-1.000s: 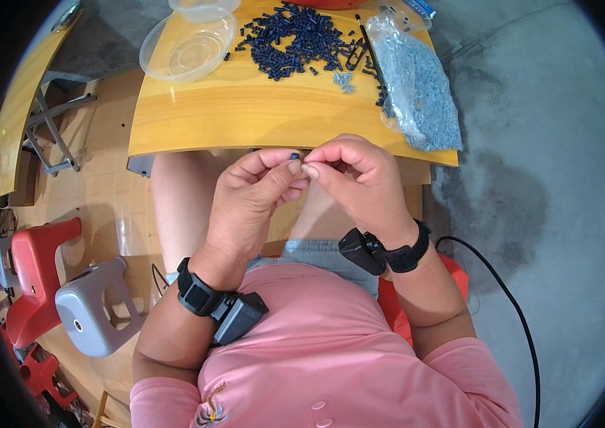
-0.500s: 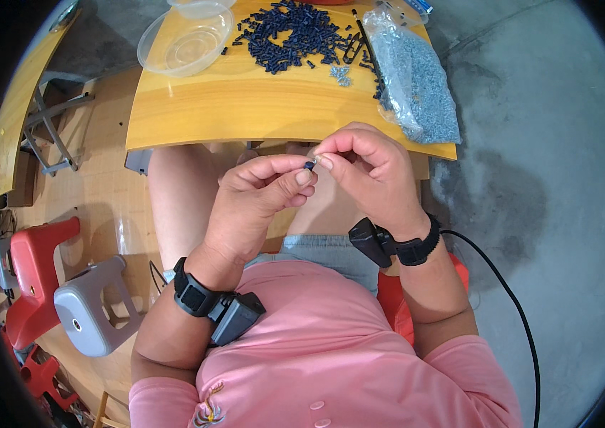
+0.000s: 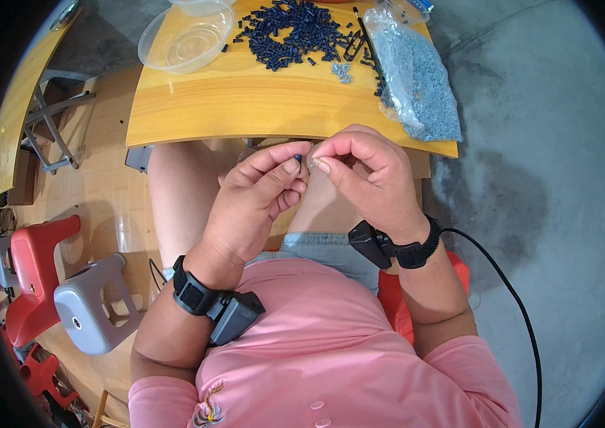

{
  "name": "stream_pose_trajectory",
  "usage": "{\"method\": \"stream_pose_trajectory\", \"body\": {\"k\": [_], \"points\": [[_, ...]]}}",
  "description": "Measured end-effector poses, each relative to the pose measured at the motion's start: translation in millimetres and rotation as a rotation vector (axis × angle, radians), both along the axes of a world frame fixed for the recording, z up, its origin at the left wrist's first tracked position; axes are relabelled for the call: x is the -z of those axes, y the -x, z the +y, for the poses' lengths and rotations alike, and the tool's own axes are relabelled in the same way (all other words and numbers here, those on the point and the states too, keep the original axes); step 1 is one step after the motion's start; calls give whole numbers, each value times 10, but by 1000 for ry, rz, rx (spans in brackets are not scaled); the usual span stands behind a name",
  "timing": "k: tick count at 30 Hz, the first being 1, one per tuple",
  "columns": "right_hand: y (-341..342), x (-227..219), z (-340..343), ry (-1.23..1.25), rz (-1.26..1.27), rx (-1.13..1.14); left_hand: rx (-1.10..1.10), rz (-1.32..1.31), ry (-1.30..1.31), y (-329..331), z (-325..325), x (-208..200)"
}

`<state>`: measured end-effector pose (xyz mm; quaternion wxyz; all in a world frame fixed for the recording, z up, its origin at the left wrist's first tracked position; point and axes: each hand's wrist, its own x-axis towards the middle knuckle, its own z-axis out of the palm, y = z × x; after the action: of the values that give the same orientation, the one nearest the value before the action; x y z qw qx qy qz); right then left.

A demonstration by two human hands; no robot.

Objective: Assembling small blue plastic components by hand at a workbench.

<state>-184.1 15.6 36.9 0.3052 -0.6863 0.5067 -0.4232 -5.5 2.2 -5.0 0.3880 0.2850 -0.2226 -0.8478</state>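
Note:
Over my lap, just short of the table edge, my left hand (image 3: 263, 178) pinches a small dark blue plastic piece (image 3: 298, 160) between thumb and forefinger. Close beside it, my right hand (image 3: 366, 167) is closed in a pinch on a tiny shiny metal piece (image 3: 314, 162), too small to make out fully. A narrow gap separates the two sets of fingertips. On the table lies a heap of similar dark blue plastic pieces (image 3: 284, 36). Near it is a little pile of small silvery metal parts (image 3: 342, 72).
A clear round plastic bowl (image 3: 187, 39) stands at the table's left. On its right lie black snips (image 3: 354, 44), a thin black stick (image 3: 366, 36) and a clear bag (image 3: 416, 78) full of small metal parts. Grey (image 3: 92, 307) and red (image 3: 38, 278) stools stand left of me.
My left fingertips have drawn slightly left, away from the right ones, and the blue piece has turned in their pinch. My right hand has barely moved.

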Motion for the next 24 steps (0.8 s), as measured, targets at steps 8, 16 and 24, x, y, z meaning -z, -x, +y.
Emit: {"method": "stream_pose_trajectory", "body": {"k": [8, 16, 24], "points": [[6, 14, -5, 10, 5, 18, -27, 90, -98, 13, -18, 11], [-42, 36, -14, 34, -3, 32, -25, 189, -130, -14, -13, 106], [-52, 72, -28, 56, -8, 48, -1, 156, -105, 12, -21, 101]]}}
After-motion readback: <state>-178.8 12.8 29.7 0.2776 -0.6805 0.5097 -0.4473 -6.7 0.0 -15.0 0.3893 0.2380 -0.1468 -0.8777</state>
